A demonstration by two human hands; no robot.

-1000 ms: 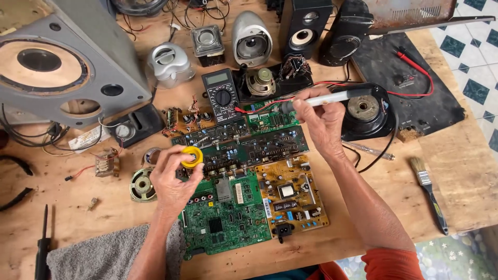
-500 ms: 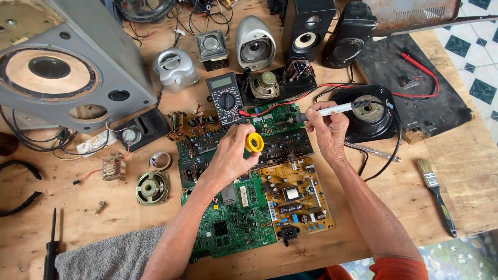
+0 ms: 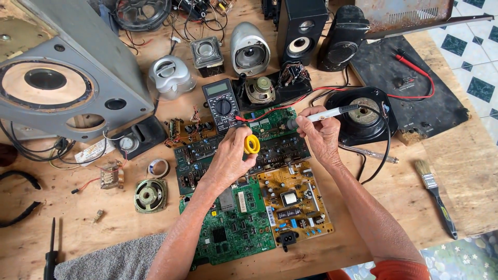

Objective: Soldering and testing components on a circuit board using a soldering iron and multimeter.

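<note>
My left hand (image 3: 229, 158) holds a small yellow spool of solder (image 3: 252, 144) over a dark circuit board (image 3: 282, 150). My right hand (image 3: 320, 136) grips a white-handled soldering iron (image 3: 332, 112), its tip pointing left toward a small green board (image 3: 274, 120). A large green board (image 3: 236, 225) and a tan power board (image 3: 294, 202) lie nearer me on the wooden table (image 3: 394, 197). A black multimeter (image 3: 222, 106) stands just behind my left hand, with red leads running from it.
A big grey speaker cabinet (image 3: 62, 78) fills the far left. Small speakers (image 3: 250, 47), a black speaker box (image 3: 302, 31) and a loose driver (image 3: 150, 195) are scattered about. A paint brush (image 3: 436, 194) lies right, a screwdriver (image 3: 50, 254) and grey cloth (image 3: 114, 259) near left.
My left hand carried the yellow spool up and to the right, from the left boards to beside the iron's tip. My right hand drew the iron in leftward.
</note>
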